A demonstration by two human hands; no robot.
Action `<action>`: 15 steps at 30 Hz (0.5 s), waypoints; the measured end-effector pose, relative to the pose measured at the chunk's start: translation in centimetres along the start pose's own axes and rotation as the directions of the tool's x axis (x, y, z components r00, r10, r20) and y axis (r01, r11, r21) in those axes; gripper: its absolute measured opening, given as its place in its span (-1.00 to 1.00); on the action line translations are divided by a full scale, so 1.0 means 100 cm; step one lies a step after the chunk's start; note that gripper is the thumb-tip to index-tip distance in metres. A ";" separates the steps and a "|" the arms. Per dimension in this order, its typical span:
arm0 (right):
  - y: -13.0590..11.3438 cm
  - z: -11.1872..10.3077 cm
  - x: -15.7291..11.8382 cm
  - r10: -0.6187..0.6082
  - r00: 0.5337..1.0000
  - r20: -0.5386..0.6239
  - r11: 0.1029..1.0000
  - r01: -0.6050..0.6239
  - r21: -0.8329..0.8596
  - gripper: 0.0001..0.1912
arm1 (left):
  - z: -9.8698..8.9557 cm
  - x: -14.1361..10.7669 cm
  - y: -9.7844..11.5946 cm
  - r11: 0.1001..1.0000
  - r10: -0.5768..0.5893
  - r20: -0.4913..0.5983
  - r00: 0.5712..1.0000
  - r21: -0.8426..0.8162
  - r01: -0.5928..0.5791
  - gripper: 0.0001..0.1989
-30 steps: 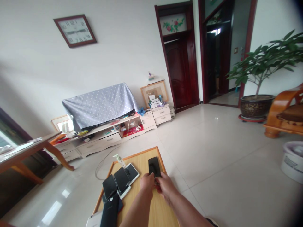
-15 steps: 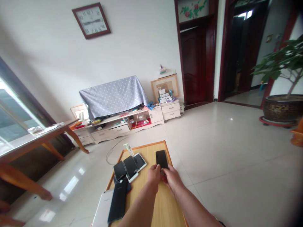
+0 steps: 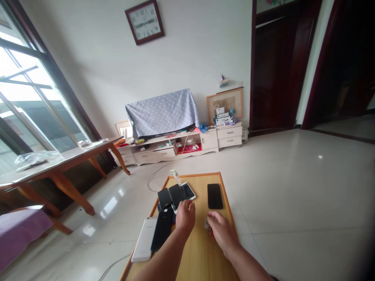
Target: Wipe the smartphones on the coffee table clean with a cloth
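On the wooden board (image 3: 199, 183), the hands are parting: the right hand (image 3: 222, 232), half-curled, is drawing back from the black phone (image 3: 215, 196) to a small grey object (image 3: 208, 224), its grip unclear. The left hand (image 3: 185, 216), loosely closed, is staying beside the clustered phones (image 3: 172, 197).

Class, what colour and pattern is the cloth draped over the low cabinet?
Pale blue with small white dots; the cloth shows best in the head view.
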State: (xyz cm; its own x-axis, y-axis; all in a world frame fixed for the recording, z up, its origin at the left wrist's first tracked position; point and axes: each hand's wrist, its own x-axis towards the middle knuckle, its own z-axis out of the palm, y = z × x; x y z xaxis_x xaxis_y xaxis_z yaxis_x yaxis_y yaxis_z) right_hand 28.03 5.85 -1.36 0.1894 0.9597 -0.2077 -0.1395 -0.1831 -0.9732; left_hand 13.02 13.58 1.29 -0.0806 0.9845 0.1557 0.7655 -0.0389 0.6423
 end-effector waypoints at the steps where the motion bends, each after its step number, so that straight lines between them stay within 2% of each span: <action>1: 0.000 0.001 0.000 -0.001 1.000 0.011 1.000 0.001 -0.001 -0.57 | -0.008 0.004 -0.006 0.998 -0.013 -0.029 1.000 0.053 0.014 -0.66; 5: -0.002 0.004 0.002 -0.001 1.000 0.027 1.000 0.002 -0.007 -0.56 | -0.038 0.023 -0.031 0.958 -0.109 -0.130 0.986 0.252 0.139 -0.57; 8: -0.003 0.006 0.003 -0.005 0.999 0.038 1.000 0.005 -0.012 -0.57 | -0.052 0.037 -0.052 0.909 -0.172 -0.161 0.972 0.354 0.219 -0.49; 12: -0.003 0.010 0.003 -0.011 0.998 0.056 0.999 0.012 -0.032 -0.56 | -0.061 0.049 -0.077 0.855 -0.250 -0.140 0.958 0.433 0.287 -0.41; 15: -0.002 0.012 0.004 -0.007 0.998 0.058 0.999 0.009 -0.037 -0.56 | -0.062 0.054 -0.089 0.837 -0.287 -0.101 0.953 0.458 0.301 -0.45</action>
State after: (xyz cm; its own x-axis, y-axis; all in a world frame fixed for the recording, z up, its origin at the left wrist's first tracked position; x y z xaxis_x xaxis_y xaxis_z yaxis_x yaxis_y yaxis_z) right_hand 26.99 6.50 -1.14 0.1332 0.9718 -0.1946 -0.1014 -0.1820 -0.9781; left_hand 1.85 18.23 1.05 -0.3609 0.9318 0.0396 0.9085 0.3416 0.2408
